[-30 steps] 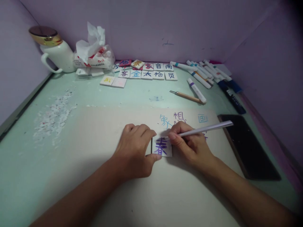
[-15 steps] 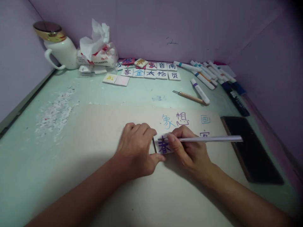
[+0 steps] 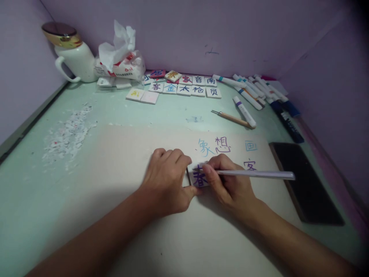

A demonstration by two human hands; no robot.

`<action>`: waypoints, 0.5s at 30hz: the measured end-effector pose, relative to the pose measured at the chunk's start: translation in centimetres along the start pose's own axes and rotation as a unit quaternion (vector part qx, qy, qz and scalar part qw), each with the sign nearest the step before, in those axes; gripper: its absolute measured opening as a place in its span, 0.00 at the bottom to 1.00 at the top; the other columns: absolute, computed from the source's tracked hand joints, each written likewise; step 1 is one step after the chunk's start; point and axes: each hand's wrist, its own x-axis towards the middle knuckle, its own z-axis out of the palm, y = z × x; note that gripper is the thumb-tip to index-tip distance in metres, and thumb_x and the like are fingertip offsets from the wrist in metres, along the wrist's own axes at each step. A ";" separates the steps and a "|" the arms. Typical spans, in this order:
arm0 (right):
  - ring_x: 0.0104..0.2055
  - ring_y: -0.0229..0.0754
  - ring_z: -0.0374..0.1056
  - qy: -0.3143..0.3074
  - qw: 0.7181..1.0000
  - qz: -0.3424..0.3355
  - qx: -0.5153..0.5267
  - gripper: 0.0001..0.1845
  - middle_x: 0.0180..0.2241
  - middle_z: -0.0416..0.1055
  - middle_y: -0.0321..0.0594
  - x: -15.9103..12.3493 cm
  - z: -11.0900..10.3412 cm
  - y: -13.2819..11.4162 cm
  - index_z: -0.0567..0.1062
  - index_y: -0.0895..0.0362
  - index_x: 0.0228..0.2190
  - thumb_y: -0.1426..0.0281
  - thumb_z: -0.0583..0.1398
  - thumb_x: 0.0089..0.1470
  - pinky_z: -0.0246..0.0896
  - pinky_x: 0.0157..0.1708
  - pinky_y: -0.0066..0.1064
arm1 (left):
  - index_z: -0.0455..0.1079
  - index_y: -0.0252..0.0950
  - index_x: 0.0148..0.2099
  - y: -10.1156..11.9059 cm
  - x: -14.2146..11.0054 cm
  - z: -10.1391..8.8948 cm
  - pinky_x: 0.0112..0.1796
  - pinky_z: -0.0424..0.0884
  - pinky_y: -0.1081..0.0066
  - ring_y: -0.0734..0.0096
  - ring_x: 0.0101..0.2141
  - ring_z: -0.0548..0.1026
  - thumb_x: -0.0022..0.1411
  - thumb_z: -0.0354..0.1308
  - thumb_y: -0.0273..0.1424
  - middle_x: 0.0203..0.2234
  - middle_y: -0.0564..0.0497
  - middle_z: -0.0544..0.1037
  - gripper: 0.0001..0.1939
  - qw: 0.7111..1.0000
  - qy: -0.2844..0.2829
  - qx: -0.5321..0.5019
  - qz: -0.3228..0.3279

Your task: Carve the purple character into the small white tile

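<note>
Left hand [image 3: 167, 181] curled, fingers pressed down on the left edge of a small white tile [image 3: 198, 177], thumb against its lower left corner, pinning it flat. Right hand [image 3: 230, 184] closed around a thin white pen [image 3: 256, 174], pinched between thumb and fingers, barrel running nearly level out to the right, tip on the tile's top right area. Tile sits between the two hands, touching both, with a purple character on it; its right part is hidden by the right fingers. Tile lies on a beige sheet [image 3: 129, 154] that covers the near part of the green surface [image 3: 34, 200]. Blue and purple characters written on the sheet just above and right of the right hand. Black phone [image 3: 305, 184] lies at the sheet's right edge, near the pen's end. Farther back: wooden-handled tool [image 3: 230, 117] and a marker [image 3: 244, 111] side by side, a bunch of markers [image 3: 259, 90] toward the right wall, rows of lettered tiles [image 3: 184, 86] along the back wall. Back left: tissue pack [image 3: 121, 63], white jug [image 3: 75, 59] with gold lid. Pile of white shavings [image 3: 69, 134] on the left of the surface, well apart from the hands.
</note>
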 end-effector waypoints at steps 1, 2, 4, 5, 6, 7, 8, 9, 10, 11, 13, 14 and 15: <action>0.18 0.33 0.55 -0.002 1.000 -0.005 -0.010 0.08 0.18 0.60 0.31 0.0 0.0 0.0 0.62 0.55 0.25 0.73 0.53 0.56 0.51 0.17 0.26 | 0.64 0.36 0.38 0.0 0.0 0.0 0.40 0.58 0.58 0.59 0.36 0.71 0.48 0.62 0.37 0.33 0.47 0.73 0.17 1.000 -0.001 0.002 0.000; 0.18 0.33 0.56 -0.005 1.000 -0.010 -0.018 0.08 0.18 0.60 0.32 0.0 0.0 -0.1 0.62 0.55 0.25 0.73 0.53 0.56 0.51 0.18 0.26 | 0.64 0.35 0.38 0.0 0.0 0.0 0.40 0.58 0.58 0.59 0.36 0.70 0.48 0.61 0.36 0.32 0.47 0.73 0.16 1.000 -0.001 0.005 0.000; 0.19 0.34 0.57 -0.010 0.999 -0.015 -0.027 0.08 0.18 0.61 0.32 -0.1 0.0 -0.1 0.61 0.55 0.25 0.73 0.52 0.56 0.52 0.18 0.26 | 0.65 0.34 0.38 0.1 0.0 0.0 0.40 0.58 0.58 0.59 0.36 0.70 0.48 0.61 0.36 0.32 0.47 0.73 0.16 1.000 -0.002 0.010 0.000; 0.19 0.34 0.57 -0.013 0.999 -0.015 -0.028 0.08 0.18 0.61 0.32 -0.1 0.0 -0.1 0.61 0.55 0.25 0.73 0.52 0.57 0.52 0.18 0.27 | 0.65 0.34 0.37 0.1 0.0 0.0 0.40 0.58 0.58 0.60 0.36 0.70 0.48 0.61 0.36 0.32 0.47 0.73 0.16 1.000 -0.002 0.011 0.000; 0.19 0.34 0.57 -0.015 0.999 -0.013 -0.026 0.08 0.18 0.61 0.32 -0.1 0.0 -0.1 0.61 0.55 0.25 0.73 0.52 0.57 0.52 0.18 0.27 | 0.65 0.34 0.37 0.1 0.0 0.0 0.39 0.58 0.58 0.60 0.35 0.70 0.48 0.61 0.36 0.32 0.47 0.73 0.16 1.000 -0.002 0.011 0.001; 0.19 0.34 0.57 -0.017 0.999 -0.011 -0.025 0.08 0.18 0.61 0.33 -0.1 0.0 -0.1 0.61 0.55 0.25 0.73 0.52 0.57 0.52 0.18 0.27 | 0.65 0.34 0.37 0.1 0.0 0.0 0.40 0.58 0.58 0.60 0.35 0.71 0.48 0.61 0.37 0.31 0.47 0.73 0.15 1.000 -0.001 0.011 0.001; 0.19 0.34 0.57 -0.019 0.999 -0.009 -0.024 0.08 0.18 0.61 0.33 -0.1 0.0 0.0 0.61 0.55 0.25 0.73 0.51 0.57 0.52 0.18 0.27 | 0.65 0.34 0.37 0.1 0.0 0.0 0.40 0.58 0.58 0.60 0.35 0.71 0.49 0.60 0.37 0.31 0.47 0.73 0.15 1.000 -0.001 0.011 0.001; 0.19 0.34 0.57 -0.021 0.999 -0.008 -0.023 0.09 0.18 0.61 0.33 0.0 0.0 0.0 0.61 0.55 0.25 0.73 0.51 0.57 0.52 0.18 0.27 | 0.65 0.34 0.37 0.1 0.0 0.0 0.40 0.58 0.58 0.60 0.35 0.71 0.49 0.60 0.37 0.31 0.47 0.73 0.15 1.000 0.000 0.010 0.000; 0.18 0.34 0.57 -0.022 0.999 -0.010 -0.021 0.09 0.18 0.61 0.33 0.0 0.0 -0.1 0.61 0.55 0.25 0.73 0.51 0.57 0.52 0.18 0.27 | 0.65 0.34 0.37 0.1 0.0 0.0 0.40 0.58 0.58 0.60 0.35 0.71 0.50 0.60 0.38 0.31 0.47 0.73 0.15 1.000 0.001 0.010 0.000; 0.18 0.34 0.57 -0.021 1.000 -0.010 -0.020 0.09 0.18 0.61 0.33 0.0 0.0 -0.1 0.61 0.55 0.25 0.73 0.51 0.57 0.52 0.18 0.27 | 0.65 0.34 0.37 0.1 0.0 0.1 0.40 0.59 0.58 0.60 0.35 0.71 0.50 0.60 0.38 0.31 0.47 0.73 0.15 1.000 0.001 0.009 0.000; 0.18 0.34 0.56 -0.019 1.000 -0.010 -0.016 0.09 0.17 0.60 0.32 0.0 0.0 -0.1 0.61 0.55 0.24 0.73 0.51 0.57 0.51 0.18 0.27 | 0.65 0.35 0.37 0.1 0.0 0.1 0.40 0.59 0.57 0.60 0.35 0.71 0.50 0.60 0.38 0.31 0.47 0.73 0.15 1.000 0.000 0.007 0.000; 0.18 0.34 0.56 -0.018 1.000 -0.007 -0.014 0.10 0.17 0.60 0.32 0.1 0.0 -0.1 0.61 0.55 0.24 0.73 0.51 0.57 0.51 0.18 0.27 | 0.65 0.35 0.37 0.0 0.0 0.1 0.40 0.59 0.57 0.60 0.35 0.71 0.50 0.60 0.39 0.31 0.47 0.73 0.15 1.000 0.000 0.007 0.000; 0.18 0.34 0.56 -0.017 1.000 -0.002 -0.012 0.10 0.17 0.60 0.32 0.1 0.0 -0.1 0.60 0.55 0.24 0.73 0.51 0.57 0.51 0.18 0.27 | 0.65 0.35 0.37 0.0 0.0 0.1 0.40 0.59 0.57 0.60 0.35 0.71 0.50 0.60 0.39 0.31 0.47 0.73 0.15 1.000 0.000 0.006 0.000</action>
